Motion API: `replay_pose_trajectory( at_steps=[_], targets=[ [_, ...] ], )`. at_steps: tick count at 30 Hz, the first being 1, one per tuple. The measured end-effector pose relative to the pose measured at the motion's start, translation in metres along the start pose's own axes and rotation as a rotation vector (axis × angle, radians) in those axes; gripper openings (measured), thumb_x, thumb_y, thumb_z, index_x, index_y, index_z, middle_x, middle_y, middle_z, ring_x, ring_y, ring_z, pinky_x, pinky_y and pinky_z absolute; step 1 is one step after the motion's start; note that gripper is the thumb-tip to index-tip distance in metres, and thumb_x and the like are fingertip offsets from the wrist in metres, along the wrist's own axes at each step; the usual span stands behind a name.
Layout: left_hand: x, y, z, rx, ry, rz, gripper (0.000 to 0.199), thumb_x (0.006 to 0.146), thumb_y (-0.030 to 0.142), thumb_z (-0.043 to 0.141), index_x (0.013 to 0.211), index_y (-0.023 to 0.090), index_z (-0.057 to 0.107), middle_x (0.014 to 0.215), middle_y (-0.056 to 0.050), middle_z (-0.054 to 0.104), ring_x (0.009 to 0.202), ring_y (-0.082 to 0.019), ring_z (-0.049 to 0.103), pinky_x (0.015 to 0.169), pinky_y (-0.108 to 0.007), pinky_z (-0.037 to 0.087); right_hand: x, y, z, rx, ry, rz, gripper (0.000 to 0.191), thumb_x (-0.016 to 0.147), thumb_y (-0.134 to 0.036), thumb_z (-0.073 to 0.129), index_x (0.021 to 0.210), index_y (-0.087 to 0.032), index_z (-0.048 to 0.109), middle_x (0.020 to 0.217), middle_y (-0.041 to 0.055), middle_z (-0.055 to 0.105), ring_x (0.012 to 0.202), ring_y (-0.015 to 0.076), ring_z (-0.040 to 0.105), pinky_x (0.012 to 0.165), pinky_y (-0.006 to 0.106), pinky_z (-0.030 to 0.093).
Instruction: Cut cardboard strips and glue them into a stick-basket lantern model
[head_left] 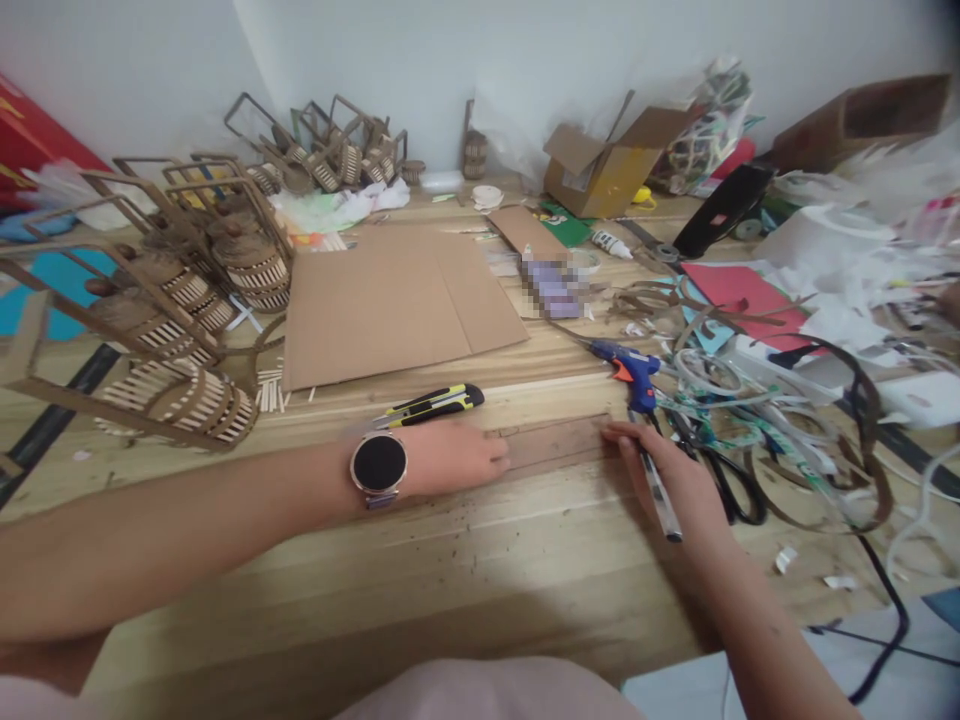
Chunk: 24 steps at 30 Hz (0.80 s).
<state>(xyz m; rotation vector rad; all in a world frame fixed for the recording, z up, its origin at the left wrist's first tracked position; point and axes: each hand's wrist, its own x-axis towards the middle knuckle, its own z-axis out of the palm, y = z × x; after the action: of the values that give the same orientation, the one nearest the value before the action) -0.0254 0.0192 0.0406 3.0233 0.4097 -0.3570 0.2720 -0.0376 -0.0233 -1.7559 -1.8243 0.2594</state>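
My left hand [457, 455], with a watch [379, 464] on its wrist, presses down on the left end of a narrow brown cardboard strip [559, 446]. Its fingers are held together and partly bent. In my right hand [679, 480] is a pen [660, 495] with a clear barrel, gripped between thumb and fingers at the strip's right end. The pen's tip is hidden by the fingers. Just behind my left hand lies a black and yellow utility knife [435, 404]. A blue glue gun [634, 372] rests beyond my right hand.
A large cardboard sheet [397, 310] lies behind the knife. Several small stick-and-cardboard buckets with tall handles [247, 265] crowd the left. Tangled strips and cables [795, 440], scissors [739, 485] and papers fill the right. An open cardboard box [600, 180] stands at the back.
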Motion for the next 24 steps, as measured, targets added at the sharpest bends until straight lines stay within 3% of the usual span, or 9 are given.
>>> replay_pose_trajectory(
  at_steps=[4, 12, 17, 19, 21, 24],
  targets=[
    [-0.004, -0.006, -0.001, -0.092, -0.082, -0.092, 0.061, 0.089, -0.001, 0.043, 0.142, 0.027, 0.05, 0.098, -0.006, 0.069, 0.077, -0.018, 0.065, 0.061, -0.025, 0.042, 0.0, -0.004, -0.002, -0.012, -0.012, 0.015, 0.03, 0.094, -0.042, 0.044, 0.104, -0.028, 0.069, 0.099, 0.0073, 0.078, 0.096, 0.0291, 0.073, 0.085, 0.044, 0.056],
    [0.009, -0.014, -0.009, -0.137, -0.232, -0.15, 0.083, 0.078, -0.002, 0.055, 0.151, 0.035, 0.039, 0.097, -0.005, 0.071, 0.076, -0.018, 0.064, 0.063, -0.023, 0.044, 0.001, -0.008, -0.002, 0.014, 0.043, 0.068, 0.032, 0.091, -0.044, 0.048, 0.105, -0.026, 0.07, 0.095, 0.0075, 0.078, 0.093, 0.03, 0.072, 0.083, 0.044, 0.055],
    [0.013, -0.013, -0.016, -0.171, -0.317, -0.174, 0.087, 0.077, -0.002, 0.061, 0.152, 0.035, 0.036, 0.097, -0.004, 0.072, 0.078, -0.018, 0.063, 0.066, -0.024, 0.045, -0.009, -0.042, 0.004, 0.148, 0.182, 0.063, 0.037, 0.091, -0.047, 0.048, 0.108, -0.025, 0.071, 0.101, 0.0083, 0.075, 0.099, 0.028, 0.068, 0.09, 0.043, 0.05],
    [0.013, -0.014, -0.018, -0.191, -0.379, -0.196, 0.092, 0.077, 0.0, 0.064, 0.154, 0.037, 0.031, 0.098, -0.003, 0.072, 0.079, -0.019, 0.064, 0.066, -0.024, 0.045, -0.016, -0.064, 0.012, 0.317, 0.124, 0.055, 0.028, 0.09, -0.043, 0.051, 0.097, -0.025, 0.071, 0.089, 0.0054, 0.073, 0.09, 0.0243, 0.067, 0.085, 0.039, 0.051],
    [0.014, -0.015, -0.019, -0.199, -0.4, -0.209, 0.093, 0.078, 0.002, 0.066, 0.154, 0.038, 0.028, 0.103, -0.003, 0.072, 0.083, -0.019, 0.064, 0.068, -0.025, 0.045, -0.023, -0.087, 0.023, 0.455, -0.029, 0.079, 0.019, 0.087, -0.039, 0.055, 0.087, -0.025, 0.068, 0.074, 0.0019, 0.067, 0.075, 0.0212, 0.065, 0.071, 0.034, 0.052],
    [0.013, -0.015, -0.019, -0.188, -0.381, -0.211, 0.091, 0.079, 0.002, 0.065, 0.154, 0.039, 0.028, 0.111, -0.004, 0.072, 0.09, -0.02, 0.064, 0.071, -0.026, 0.046, -0.031, -0.112, 0.042, 0.564, -0.154, 0.069, 0.012, 0.083, -0.034, 0.057, 0.076, -0.024, 0.06, 0.069, 0.0007, 0.064, 0.067, 0.019, 0.062, 0.063, 0.03, 0.049]
  ],
)
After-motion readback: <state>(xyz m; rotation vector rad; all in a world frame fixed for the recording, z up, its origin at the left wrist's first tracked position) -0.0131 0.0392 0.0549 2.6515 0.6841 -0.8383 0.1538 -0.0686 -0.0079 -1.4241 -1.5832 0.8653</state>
